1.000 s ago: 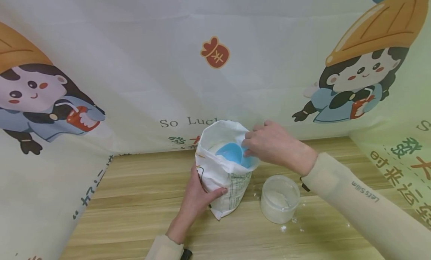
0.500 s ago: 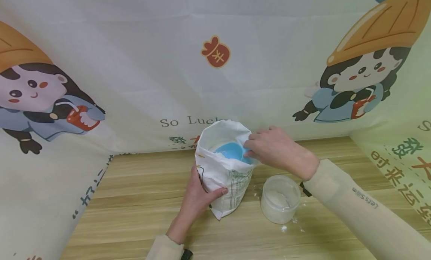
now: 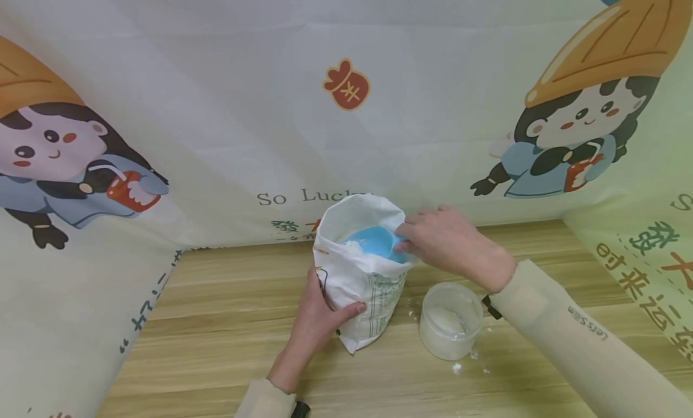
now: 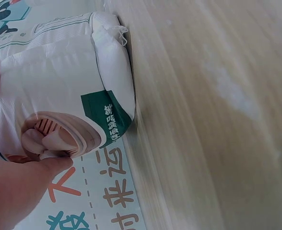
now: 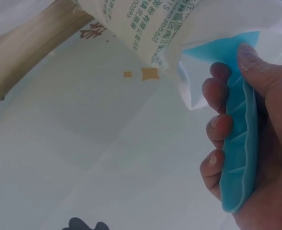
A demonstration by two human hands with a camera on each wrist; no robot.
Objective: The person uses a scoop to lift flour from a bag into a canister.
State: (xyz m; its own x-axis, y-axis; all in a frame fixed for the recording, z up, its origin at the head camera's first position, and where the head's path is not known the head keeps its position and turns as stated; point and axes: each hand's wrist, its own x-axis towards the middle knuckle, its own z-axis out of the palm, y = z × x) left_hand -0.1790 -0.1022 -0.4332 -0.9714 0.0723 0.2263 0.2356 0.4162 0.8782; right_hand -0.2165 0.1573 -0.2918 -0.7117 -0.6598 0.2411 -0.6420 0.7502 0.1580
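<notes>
A white flour bag (image 3: 360,301) stands on the wooden table with its mouth wide and leaning slightly toward me. My left hand (image 3: 319,316) grips its lower left side, thumb across the front; the left wrist view shows printed steamed buns on the bag (image 4: 50,67). Fingers of my right hand (image 3: 452,243) curl round the ribbed handle of a blue scoop (image 5: 239,143), thumb pressed near its bowl. Inside the bag's mouth, the scoop's bowl (image 3: 376,240) has white flour (image 3: 354,245) at its left edge. Part of the bowl is hidden by the bag's front rim.
A clear round plastic jar (image 3: 450,340) with some white powder inside stands right of the bag, below my right forearm. Small specks of powder (image 3: 456,367) dot the table (image 3: 216,346) around it. A printed cloth (image 3: 260,105) hangs behind and at both sides.
My right hand has moved slightly right and down, the scoop tilting in the bag's mouth, and white flour now shows at its left edge. The left hand, bag and jar stay put.
</notes>
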